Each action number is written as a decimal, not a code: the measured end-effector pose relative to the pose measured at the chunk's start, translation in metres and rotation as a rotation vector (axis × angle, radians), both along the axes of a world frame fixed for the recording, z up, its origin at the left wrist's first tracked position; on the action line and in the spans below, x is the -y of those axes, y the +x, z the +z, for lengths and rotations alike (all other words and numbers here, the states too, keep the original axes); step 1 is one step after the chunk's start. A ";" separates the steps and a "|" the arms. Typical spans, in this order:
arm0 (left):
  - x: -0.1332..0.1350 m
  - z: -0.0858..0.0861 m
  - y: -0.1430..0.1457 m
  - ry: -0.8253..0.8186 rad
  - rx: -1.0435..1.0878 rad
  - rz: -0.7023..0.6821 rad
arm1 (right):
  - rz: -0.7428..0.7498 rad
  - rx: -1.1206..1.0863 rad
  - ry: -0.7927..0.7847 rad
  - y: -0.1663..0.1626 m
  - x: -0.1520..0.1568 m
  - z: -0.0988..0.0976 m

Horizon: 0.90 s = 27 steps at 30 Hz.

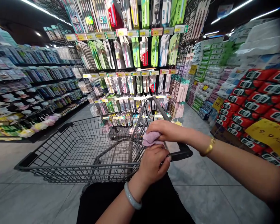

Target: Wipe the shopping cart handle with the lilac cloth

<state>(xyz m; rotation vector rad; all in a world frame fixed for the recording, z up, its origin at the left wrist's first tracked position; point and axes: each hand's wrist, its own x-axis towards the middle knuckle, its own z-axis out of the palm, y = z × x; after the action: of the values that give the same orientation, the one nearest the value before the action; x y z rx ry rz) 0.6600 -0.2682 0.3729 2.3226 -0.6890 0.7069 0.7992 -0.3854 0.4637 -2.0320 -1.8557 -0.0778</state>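
A dark grey wire shopping cart (67,168) stands in front of me, its handle (162,109) on the right side. My right hand (168,130), with a gold bracelet (210,147) at the wrist, is closed on a folded purple cloth (150,138). The cloth lies against the cart's wire end, beside the handle. Just below it, my left hand (154,163) is curled over the near end of the handle bar. A pale jade bangle (132,196) circles that wrist. Part of the bar under the left hand is hidden.
Ahead stands a rack of packaged toothbrushes (144,49) with price tags. Stacked red packs (254,99) with a yellow price sign (270,133) rise at the right. Shelves of goods (51,74) line the left. Grey floor tiles (200,189) surround the cart.
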 end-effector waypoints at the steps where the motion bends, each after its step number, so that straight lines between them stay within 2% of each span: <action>1: 0.000 0.001 0.000 -0.012 0.029 -0.011 | -0.031 0.049 -0.022 0.009 -0.005 -0.002; 3: 0.000 0.003 0.000 -0.027 0.070 -0.037 | -0.153 0.106 -0.002 0.023 -0.011 -0.007; 5: -0.001 0.005 0.000 -0.024 0.072 -0.046 | -0.212 0.077 0.016 0.025 -0.012 -0.009; 7: -0.001 0.004 -0.003 -0.005 0.052 -0.038 | -0.130 -0.018 -0.028 0.014 -0.010 -0.007; 9: -0.002 0.003 -0.005 0.013 0.023 -0.026 | 0.023 -0.104 -0.108 0.001 -0.010 -0.002; 11: -0.001 0.003 -0.007 0.016 0.018 -0.019 | 0.096 -0.114 -0.148 -0.005 -0.013 0.001; 15: -0.001 0.003 -0.006 -0.018 0.064 -0.037 | -0.032 -0.005 -0.052 0.012 -0.026 -0.007; 18: -0.002 0.003 -0.003 -0.003 0.063 -0.041 | -0.131 0.023 0.013 0.018 -0.024 -0.010; 23: -0.005 0.000 -0.002 0.063 0.041 -0.024 | 0.032 -0.206 -0.185 0.004 0.002 0.001; 27: -0.005 0.001 0.003 0.024 0.070 -0.051 | -0.071 -0.099 -0.145 0.014 0.001 -0.003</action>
<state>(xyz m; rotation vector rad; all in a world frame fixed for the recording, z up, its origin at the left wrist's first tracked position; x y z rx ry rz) 0.6631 -0.2634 0.3736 2.3027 -0.7899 0.7640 0.8131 -0.3865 0.4605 -2.1568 -1.7754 0.1397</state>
